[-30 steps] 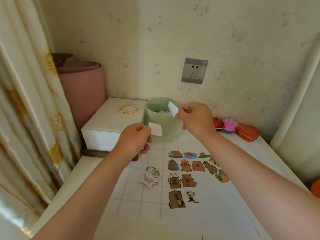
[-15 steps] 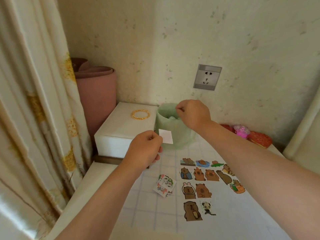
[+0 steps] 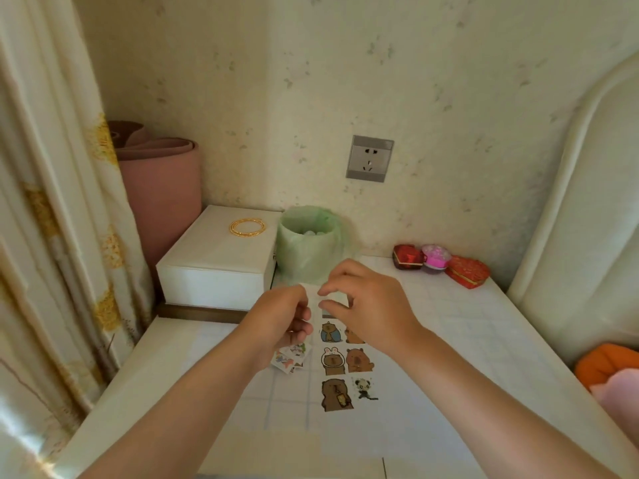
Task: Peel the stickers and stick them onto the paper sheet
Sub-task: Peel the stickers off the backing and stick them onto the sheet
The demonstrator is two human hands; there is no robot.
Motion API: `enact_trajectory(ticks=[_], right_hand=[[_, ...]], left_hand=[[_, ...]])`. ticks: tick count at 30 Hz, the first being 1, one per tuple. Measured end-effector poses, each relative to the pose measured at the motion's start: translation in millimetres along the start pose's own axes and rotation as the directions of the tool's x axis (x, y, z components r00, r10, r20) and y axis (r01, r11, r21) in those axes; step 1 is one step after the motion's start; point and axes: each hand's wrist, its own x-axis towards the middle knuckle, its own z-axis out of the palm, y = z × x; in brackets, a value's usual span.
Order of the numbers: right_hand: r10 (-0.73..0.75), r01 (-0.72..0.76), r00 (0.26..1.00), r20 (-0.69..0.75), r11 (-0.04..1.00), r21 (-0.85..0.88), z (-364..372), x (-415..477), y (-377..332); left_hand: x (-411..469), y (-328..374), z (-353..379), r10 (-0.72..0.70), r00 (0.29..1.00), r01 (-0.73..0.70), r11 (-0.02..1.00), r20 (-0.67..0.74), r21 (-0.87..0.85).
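Both forearms reach in from the bottom of the frame and meet over the desk point(image 3: 484, 326), just in front of the green-bagged bin point(image 3: 309, 247). The left hand point(image 3: 283, 319) is knuckles-up with its fingers curled in tight. The right hand point(image 3: 370, 305) is arched, with the thumb and forefinger tips nearly meeting and the other fingers fanned loosely above.

A small white sticker piece point(image 3: 333, 300) sits between the two hands, up off the sheet. It's pretty motion-blurred, but it looks like both hands have it pinched, the left on one side and the right at the edge. The left hand hovers over a little stack of unpeeled stickers point(image 3: 290, 356) lying on the paper sheet point(image 3: 287, 409).

The paper sheet is flat on the desk, with cartoon bear stickers point(image 3: 337, 395) already stuck on in rows, and a tiny panda sticker point(image 3: 364, 388) next to the bottom bear.

Behind all that, there's a white box point(image 3: 218, 261) with gold bangles point(image 3: 247, 227) on top, a rolled pink mat point(image 3: 162, 188), a wall socket point(image 3: 369, 159) and red heart-shaped boxes point(image 3: 466, 271) by the wall.
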Motion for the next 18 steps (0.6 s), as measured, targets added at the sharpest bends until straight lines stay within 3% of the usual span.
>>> enact_trajectory(ticks=[8, 11, 12, 14, 16, 18], right_hand=[[0.076, -0.076, 0.997, 0.007, 0.997, -0.023, -9, -37, -8], [0.278, -0.284, 0.958, 0.070, 0.954, 0.094, -15, -41, -13], [0.402, -0.422, 0.906, 0.132, 0.882, 0.209, -18, -41, -15], [0.589, -0.657, 0.749, 0.304, 0.600, 0.457, -25, -45, -18], [0.641, -0.751, 0.629, 0.440, 0.353, 0.559, -31, -51, -21], [0.654, -0.776, 0.573, 0.493, 0.242, 0.582, -35, -58, -23]], left_hand=[[-22, -23, 17, -0.005, 0.994, 0.011, 0.998, 0.108, -0.058], [-30, -26, 19, -0.002, 0.990, 0.019, 0.992, 0.138, -0.124], [-31, -26, 19, 0.004, 0.993, 0.014, 0.988, 0.117, -0.153], [-31, -28, 18, 0.041, 0.999, -0.038, 0.993, 0.028, -0.110], [-31, -33, 16, 0.095, 0.995, -0.093, 0.994, -0.028, 0.051], [-34, -38, 17, 0.121, 0.993, -0.119, 0.981, -0.007, 0.155]])
